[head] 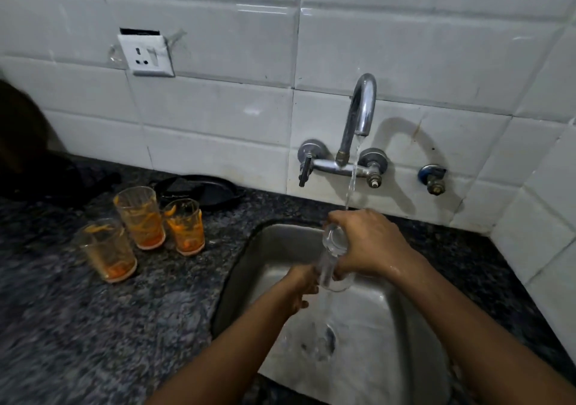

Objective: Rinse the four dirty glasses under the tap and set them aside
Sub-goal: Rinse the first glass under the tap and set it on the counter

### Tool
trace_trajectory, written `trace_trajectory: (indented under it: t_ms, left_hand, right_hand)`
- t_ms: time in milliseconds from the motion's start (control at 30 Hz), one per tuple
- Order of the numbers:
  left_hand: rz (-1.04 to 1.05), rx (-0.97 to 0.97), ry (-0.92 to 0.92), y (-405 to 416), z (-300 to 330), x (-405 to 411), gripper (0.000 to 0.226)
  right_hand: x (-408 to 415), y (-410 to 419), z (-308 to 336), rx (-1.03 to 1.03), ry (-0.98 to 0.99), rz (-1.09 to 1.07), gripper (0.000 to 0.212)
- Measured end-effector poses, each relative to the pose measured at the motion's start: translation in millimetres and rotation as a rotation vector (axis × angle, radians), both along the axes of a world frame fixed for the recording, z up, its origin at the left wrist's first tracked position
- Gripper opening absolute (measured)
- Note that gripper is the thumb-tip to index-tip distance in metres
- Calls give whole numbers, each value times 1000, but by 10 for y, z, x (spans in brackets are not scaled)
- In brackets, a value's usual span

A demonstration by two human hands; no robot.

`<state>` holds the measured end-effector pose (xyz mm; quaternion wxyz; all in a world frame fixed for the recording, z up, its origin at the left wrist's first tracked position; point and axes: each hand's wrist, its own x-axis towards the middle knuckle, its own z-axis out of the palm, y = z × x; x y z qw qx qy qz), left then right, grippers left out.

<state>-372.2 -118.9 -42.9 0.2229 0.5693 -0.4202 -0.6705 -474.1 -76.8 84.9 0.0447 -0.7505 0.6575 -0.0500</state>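
Observation:
Over the steel sink (pixel 274 248) I hold a clear glass (pixel 333 258) under the running tap (pixel 358 114). My right hand (pixel 367 242) grips its upper part. My left hand (pixel 300 283) is at its lower end, fingers against the glass. Water streams down over the glass into the sink. Three dirty glasses smeared with orange residue stand upright on the counter to the left: one at the front left (pixel 107 250), one behind it (pixel 140 217) and one to the right (pixel 186 226).
The dark speckled granite counter (pixel 93 326) surrounds the sink. A black pan (pixel 199 191) lies behind the dirty glasses by the tiled wall. A wall socket (pixel 146 55) sits above. A second small valve (pixel 433 180) is right of the tap.

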Motion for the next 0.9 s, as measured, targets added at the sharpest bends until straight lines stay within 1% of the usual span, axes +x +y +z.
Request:
trace_trajectory:
  t_ms: [100,200,233,267,300,367,467,567,667,733,800,833,900]
  left_hand:
    - [-20,-240,-134,-35,71,202,16]
    - [-66,-527,-409,-132,177,500,15]
    - [-77,-635,-482,-175,222,619,14]
    - [-77,-727,-518,-209,275,735,12]
    - [-55,-816,-523,-240,355,889,13]
    - [4,-951,-498,-294,510,1245,17]
    - [124,-1077,-481,-342,716,1875,20]
    - [295,-1136,-432,-395,789,2670,17]
    - [554,-1097,-384,-480,655,3537,36]
    - [694,-1012,-425,-561,459,4150,47]
    - [712,-896,-621,-678,155,4711,54]
    - [681,-830,-762,-761,-25,5022,54]
    - [583,-675,-1043,-930,-310,5419,46]
  right_hand:
    - [148,-39,63,-51,-14,5,64]
    - [357,-98,144,-100,25,-8,67]
    - [440,-113,173,-127,47,-6,68]
    - [508,-119,197,-168,64,-6,69]
    - [600,-138,222,-224,63,-3,68]
    - [797,-210,253,-342,-19,23,67]
    - [1176,-401,263,-461,-160,109,67]
    - [1724,-683,208,-602,-249,227,64]
    - [2403,-964,144,-647,-349,300,58]
    - [2912,-1189,79,-637,-381,337,59]
    - [3357,-1413,0,-609,-401,373,60]
    - [3623,-1563,-46,-591,-411,388,60]
    - [3991,-1801,-106,-527,-425,394,61]
